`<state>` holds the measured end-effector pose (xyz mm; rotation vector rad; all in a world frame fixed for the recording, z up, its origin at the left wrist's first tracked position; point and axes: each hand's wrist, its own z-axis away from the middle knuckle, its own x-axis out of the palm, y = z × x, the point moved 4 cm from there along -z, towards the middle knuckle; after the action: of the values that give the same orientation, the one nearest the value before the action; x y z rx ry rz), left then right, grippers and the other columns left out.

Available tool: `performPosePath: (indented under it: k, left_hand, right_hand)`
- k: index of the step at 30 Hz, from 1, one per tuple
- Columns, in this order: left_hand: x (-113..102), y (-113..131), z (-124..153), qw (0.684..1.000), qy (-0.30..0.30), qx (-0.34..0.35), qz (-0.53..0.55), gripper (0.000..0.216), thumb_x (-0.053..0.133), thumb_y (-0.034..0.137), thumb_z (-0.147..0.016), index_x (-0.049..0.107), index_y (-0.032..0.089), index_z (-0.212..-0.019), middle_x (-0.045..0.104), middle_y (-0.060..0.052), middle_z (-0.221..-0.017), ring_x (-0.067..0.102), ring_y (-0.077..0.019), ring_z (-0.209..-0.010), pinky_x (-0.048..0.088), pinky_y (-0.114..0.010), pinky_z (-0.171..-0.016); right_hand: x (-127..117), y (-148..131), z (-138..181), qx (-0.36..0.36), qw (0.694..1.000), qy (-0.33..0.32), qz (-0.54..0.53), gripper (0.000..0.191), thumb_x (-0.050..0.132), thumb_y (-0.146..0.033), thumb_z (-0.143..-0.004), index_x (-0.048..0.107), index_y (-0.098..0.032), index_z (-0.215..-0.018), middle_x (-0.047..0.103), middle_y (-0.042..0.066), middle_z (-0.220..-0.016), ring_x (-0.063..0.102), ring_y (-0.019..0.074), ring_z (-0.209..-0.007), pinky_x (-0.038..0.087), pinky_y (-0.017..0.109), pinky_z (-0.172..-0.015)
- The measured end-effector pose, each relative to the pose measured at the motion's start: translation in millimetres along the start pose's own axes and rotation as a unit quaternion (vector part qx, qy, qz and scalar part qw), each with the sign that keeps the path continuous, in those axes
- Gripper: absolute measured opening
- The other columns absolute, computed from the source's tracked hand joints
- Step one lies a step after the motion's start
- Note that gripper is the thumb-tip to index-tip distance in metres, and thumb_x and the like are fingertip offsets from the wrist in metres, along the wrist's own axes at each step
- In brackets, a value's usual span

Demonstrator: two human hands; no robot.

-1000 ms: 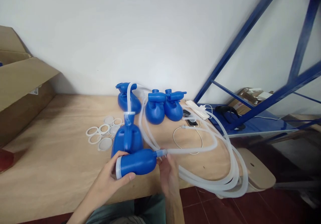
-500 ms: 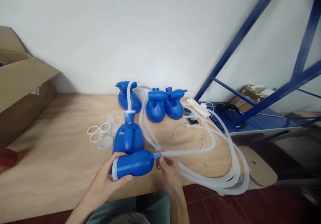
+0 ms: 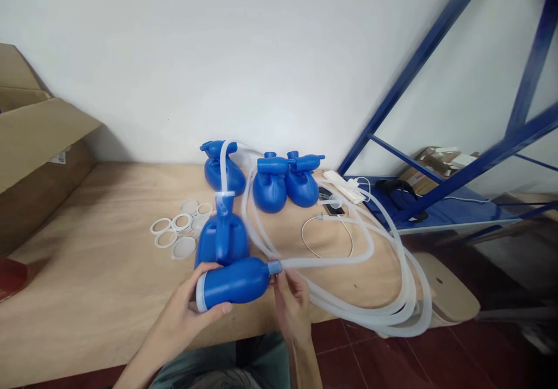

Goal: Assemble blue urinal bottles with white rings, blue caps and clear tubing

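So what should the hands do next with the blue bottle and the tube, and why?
Probably push the clear tube a bit further onto the blue bottle's neck. The left hand holds the bottle sideways at the table edge, and the right hand pinches right at the joint, where the tube only just meets the neck.

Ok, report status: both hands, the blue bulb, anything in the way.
Left hand grips blue bulb. Right hand pinches clear tube at bulb's neck. Second blue bulb close behind, tube loops alongside.
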<state>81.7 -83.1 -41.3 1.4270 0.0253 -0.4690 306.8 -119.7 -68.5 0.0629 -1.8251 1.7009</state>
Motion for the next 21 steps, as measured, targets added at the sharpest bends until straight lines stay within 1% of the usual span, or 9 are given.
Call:
performPosePath:
  k: [2, 4, 7, 9, 11, 13, 15, 18, 21]
  left_hand:
    - [2.1, -5.5, 1.6, 1.000, -0.011, -0.002, -0.005, 0.060, 0.086, 0.053, -0.075, 0.066, 0.023, -0.123, 0.078, -0.005, -0.104, 0.075, -0.0259, -0.084, 0.064, -0.031, -0.071]
    - [3.1, -10.4, 3.1, 1.000, -0.026, -0.005, -0.008, 0.060, 0.084, 0.054, -0.078, 0.064, 0.023, -0.126, 0.077, -0.006, -0.106, 0.074, -0.0262, -0.087, 0.064, -0.031, -0.073]
    - [2.0, -12.8, 4.4, 0.999, -0.033, -0.007, -0.009, 0.063, 0.084, 0.056, -0.079, 0.063, 0.023, -0.128, 0.076, -0.006, -0.110, 0.074, -0.0265, -0.090, 0.063, -0.031, -0.074]
    - [0.8, -9.9, 4.8, 0.999, -0.033, -0.006, -0.017, 0.064, 0.084, 0.057, -0.078, 0.063, 0.022, -0.128, 0.076, -0.007, -0.110, 0.073, -0.0257, -0.088, 0.063, -0.030, -0.072]
    - [-0.5, -3.9, 5.2, 0.999, -0.028, -0.003, -0.025, 0.065, 0.085, 0.059, -0.075, 0.065, 0.022, -0.125, 0.076, -0.007, -0.109, 0.072, -0.0255, -0.087, 0.062, -0.031, -0.072]
    - [-1.5, 3.1, 5.6, 0.999, -0.021, -0.003, -0.028, 0.066, 0.085, 0.060, -0.071, 0.066, 0.021, -0.122, 0.076, -0.007, -0.108, 0.073, -0.0265, -0.088, 0.063, -0.031, -0.072]
    - [-1.7, 8.6, 6.2, 0.999, -0.016, -0.008, -0.031, 0.067, 0.085, 0.060, -0.069, 0.067, 0.021, -0.120, 0.076, -0.008, -0.106, 0.073, -0.0273, -0.088, 0.063, -0.032, -0.071]
    - [-0.5, 11.7, 6.9, 0.999, -0.009, -0.012, -0.035, 0.067, 0.085, 0.060, -0.069, 0.066, 0.022, -0.121, 0.076, -0.006, -0.101, 0.072, -0.0260, -0.082, 0.062, -0.031, -0.067]
    - [2.5, 10.0, 7.4, 0.999, -0.007, -0.004, -0.031, 0.066, 0.084, 0.060, -0.070, 0.066, 0.022, -0.122, 0.076, -0.005, -0.100, 0.071, -0.0247, -0.080, 0.062, -0.031, -0.067]
  right_hand:
    - [-1.7, -1.2, 0.8, -0.022, 0.998, 0.024, 0.049, 0.041, 0.086, -0.062, -0.081, 0.088, -0.024, -0.094, 0.080, 0.009, -0.089, 0.066, 0.0197, -0.073, 0.059, 0.033, -0.071]
    - [-1.6, -4.7, 1.6, -0.040, 0.994, 0.028, 0.095, 0.044, 0.083, -0.063, -0.084, 0.088, -0.022, -0.097, 0.082, 0.011, -0.092, 0.068, 0.0212, -0.074, 0.060, 0.033, -0.070]
    - [0.1, -11.8, 2.3, -0.053, 0.989, 0.008, 0.141, 0.045, 0.079, -0.062, -0.089, 0.088, -0.020, -0.102, 0.082, 0.011, -0.089, 0.068, 0.0210, -0.070, 0.060, 0.033, -0.067]
    - [-0.8, -15.5, 2.1, -0.058, 0.987, -0.001, 0.152, 0.043, 0.077, -0.061, -0.091, 0.087, -0.021, -0.104, 0.080, 0.009, -0.083, 0.066, 0.0196, -0.066, 0.060, 0.032, -0.066]
    - [-3.8, -16.0, 1.4, -0.055, 0.988, -0.010, 0.147, 0.041, 0.078, -0.060, -0.091, 0.087, -0.023, -0.106, 0.078, 0.006, -0.077, 0.064, 0.0183, -0.064, 0.061, 0.032, -0.066]
    - [-8.1, -12.8, 0.8, -0.040, 0.990, -0.021, 0.136, 0.040, 0.080, -0.059, -0.089, 0.086, -0.024, -0.108, 0.079, 0.005, -0.080, 0.067, 0.0186, -0.067, 0.063, 0.033, -0.071]
    - [-12.6, -6.5, 0.5, -0.014, 0.992, -0.026, 0.126, 0.041, 0.083, -0.058, -0.087, 0.085, -0.025, -0.110, 0.082, 0.007, -0.092, 0.072, 0.0212, -0.079, 0.064, 0.037, -0.082]
    - [-18.3, 4.0, 0.7, 0.020, 0.997, -0.011, 0.079, 0.043, 0.086, -0.060, -0.082, 0.085, -0.027, -0.109, 0.084, 0.008, -0.107, 0.077, 0.0266, -0.101, 0.062, 0.044, -0.099]
    - [-21.0, 11.7, 0.4, 0.038, 0.999, 0.008, 0.018, 0.043, 0.093, -0.061, -0.074, 0.086, -0.028, -0.100, 0.084, 0.009, -0.107, 0.077, 0.0295, -0.108, 0.061, 0.047, -0.102]
